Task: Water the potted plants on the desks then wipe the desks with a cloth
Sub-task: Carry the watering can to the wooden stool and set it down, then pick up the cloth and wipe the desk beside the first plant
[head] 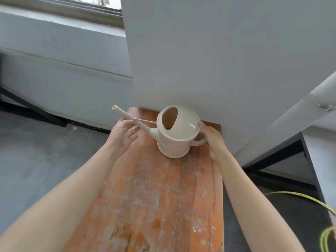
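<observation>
The cream watering can [177, 135] stands upright at the far end of a worn orange worktop [154, 197] flecked with old paint, pushed close to a grey pillar [218, 51] that rises right behind it. Its long spout [127, 115] points out to the left, past the worktop's edge and over the grey floor [36, 160].

The left hand [122, 135] is cupped under the spout, thumb up against it and fingers curled loosely beneath. I cannot tell whether they actually close on it. The right hand [213, 140] lies against the loop handle [201, 140], its fingers straight and pressed together, the tips reaching the can's domed top.

The pillar leaves little room behind the can. To the right a pale slanting beam [291, 115] and a black frame [272, 159] crowd that side. A yellow-green cable [309, 199] curls over the dark floor at the lower right, cut off by the edge. A strip of window [91, 2] shows at the top left.

The can's mouth looks dark inside, so any water level is unreadable.
</observation>
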A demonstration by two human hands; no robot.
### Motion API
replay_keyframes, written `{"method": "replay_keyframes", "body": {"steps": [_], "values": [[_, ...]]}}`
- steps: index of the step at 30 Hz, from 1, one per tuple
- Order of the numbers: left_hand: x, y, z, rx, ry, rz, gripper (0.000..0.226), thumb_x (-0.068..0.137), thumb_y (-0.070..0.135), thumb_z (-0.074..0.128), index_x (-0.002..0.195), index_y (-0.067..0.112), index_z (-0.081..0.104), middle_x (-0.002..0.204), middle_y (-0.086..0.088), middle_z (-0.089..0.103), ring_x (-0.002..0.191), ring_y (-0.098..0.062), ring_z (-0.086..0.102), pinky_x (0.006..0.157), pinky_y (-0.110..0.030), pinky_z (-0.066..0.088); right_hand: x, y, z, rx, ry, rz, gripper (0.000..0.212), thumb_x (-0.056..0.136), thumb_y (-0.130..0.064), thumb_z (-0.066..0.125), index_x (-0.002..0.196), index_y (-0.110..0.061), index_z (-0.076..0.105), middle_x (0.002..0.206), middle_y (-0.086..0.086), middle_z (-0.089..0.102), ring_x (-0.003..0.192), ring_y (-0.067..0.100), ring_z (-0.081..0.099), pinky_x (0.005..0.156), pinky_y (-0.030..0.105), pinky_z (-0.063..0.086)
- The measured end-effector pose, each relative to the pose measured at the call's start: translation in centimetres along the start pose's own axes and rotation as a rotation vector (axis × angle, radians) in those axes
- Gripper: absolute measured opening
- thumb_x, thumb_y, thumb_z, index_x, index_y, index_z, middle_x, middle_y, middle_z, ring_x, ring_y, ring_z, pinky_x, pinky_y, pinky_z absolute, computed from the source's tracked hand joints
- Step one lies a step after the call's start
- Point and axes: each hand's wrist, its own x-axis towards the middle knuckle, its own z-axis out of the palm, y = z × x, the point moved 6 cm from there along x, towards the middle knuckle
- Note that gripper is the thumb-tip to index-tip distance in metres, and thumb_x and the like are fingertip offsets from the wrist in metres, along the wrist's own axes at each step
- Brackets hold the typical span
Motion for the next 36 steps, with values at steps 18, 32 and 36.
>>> {"method": "replay_keyframes", "body": {"steps": [18,32,36], "values": [[-14.2,-4.5,-7.8,0.509,0.239,0.114,0.021,0.09,0.009,0.046,0.107,0.009,0.058,0.093,-0.008,0.063,0.084,-0.024,0.06,0.071,-0.029,0.044,-16.4,7.6,2.5,-0.126,0.201,0.029,0.039,0.095,-0.031,0.043,0.128,-0.011,0.047,0.132,0.005,0.052,0.116,0.019,0.048,0.089,0.026,0.035],[-39.5,-17.2,-27.8,0.217,0.786,0.012,0.017,0.093,0.007,0.042,0.095,0.006,0.059,0.087,-0.012,0.063,0.082,-0.028,0.057,0.07,-0.024,0.04,-33.5,15.1,15.4,-0.565,-0.359,-0.298,0.043,0.089,-0.027,0.055,0.13,-0.015,0.046,0.127,-0.002,0.051,0.122,0.015,0.045,0.103,0.03,0.037],[-44.9,-21.2,-31.4,0.13,0.883,-0.058,0.018,0.093,0.007,0.043,0.085,0.009,0.059,0.09,-0.014,0.062,0.078,-0.027,0.057,0.067,-0.025,0.038,-38.2,15.9,17.9,-0.568,-0.424,-0.415,0.036,0.088,-0.02,0.057,0.123,-0.013,0.051,0.113,-0.007,0.052,0.111,0.014,0.05,0.096,0.028,0.043]]}}
